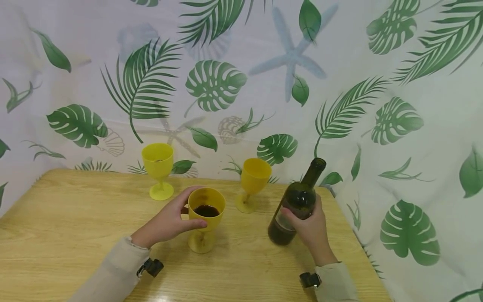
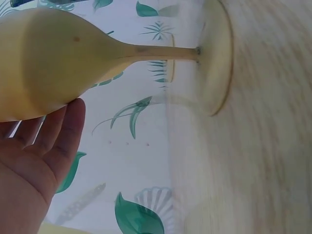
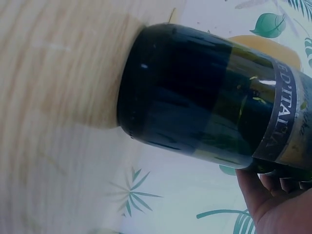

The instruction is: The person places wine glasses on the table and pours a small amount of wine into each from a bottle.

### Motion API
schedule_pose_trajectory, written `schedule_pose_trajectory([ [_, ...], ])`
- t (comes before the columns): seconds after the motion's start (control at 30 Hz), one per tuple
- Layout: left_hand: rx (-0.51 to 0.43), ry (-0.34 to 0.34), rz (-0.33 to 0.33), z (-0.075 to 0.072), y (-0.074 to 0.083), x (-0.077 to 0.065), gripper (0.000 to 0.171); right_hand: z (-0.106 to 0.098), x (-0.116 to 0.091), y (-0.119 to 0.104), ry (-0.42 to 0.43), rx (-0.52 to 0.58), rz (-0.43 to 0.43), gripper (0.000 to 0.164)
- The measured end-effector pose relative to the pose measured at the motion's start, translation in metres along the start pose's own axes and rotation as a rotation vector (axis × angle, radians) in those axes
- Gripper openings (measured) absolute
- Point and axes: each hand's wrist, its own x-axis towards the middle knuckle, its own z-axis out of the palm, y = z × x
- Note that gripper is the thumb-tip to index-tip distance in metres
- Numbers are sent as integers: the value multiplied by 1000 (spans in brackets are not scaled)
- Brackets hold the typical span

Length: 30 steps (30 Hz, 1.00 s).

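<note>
My left hand (image 1: 174,219) curls round the bowl of a yellow goblet (image 1: 203,224), which holds dark liquid. In the left wrist view the fingers lie against the goblet's bowl (image 2: 53,58), and its foot (image 2: 217,58) is down at the wooden table. My right hand (image 1: 311,228) grips a dark green wine bottle (image 1: 290,214) round its body, on the table's right side. The bottle is uncapped and upright, with dark liquid low inside. The right wrist view shows its label (image 3: 285,114) and, below that, the fingers wrapped behind the glass.
A second yellow goblet (image 1: 160,165) with a little dark liquid stands at the back left. A third goblet (image 1: 255,178) stands behind, between the held goblet and the bottle. The wooden table (image 1: 94,209) ends at a leaf-patterned cloth (image 1: 226,138) at the back and right.
</note>
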Motion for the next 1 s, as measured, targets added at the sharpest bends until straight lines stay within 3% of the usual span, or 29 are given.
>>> schedule_pose_trajectory([
  [0.27, -55, 0, 6, 6, 0, -5, 87, -2, 0, 2, -23, 22, 2, 85],
  [0.5, -104, 7, -38, 16, 2, -8, 87, -2, 3, 7, -30, 23, -17, 86],
  [1.0, -69, 14, -38, 40, 8, 17, 85, -5, 5, 12, -63, 26, -12, 89],
])
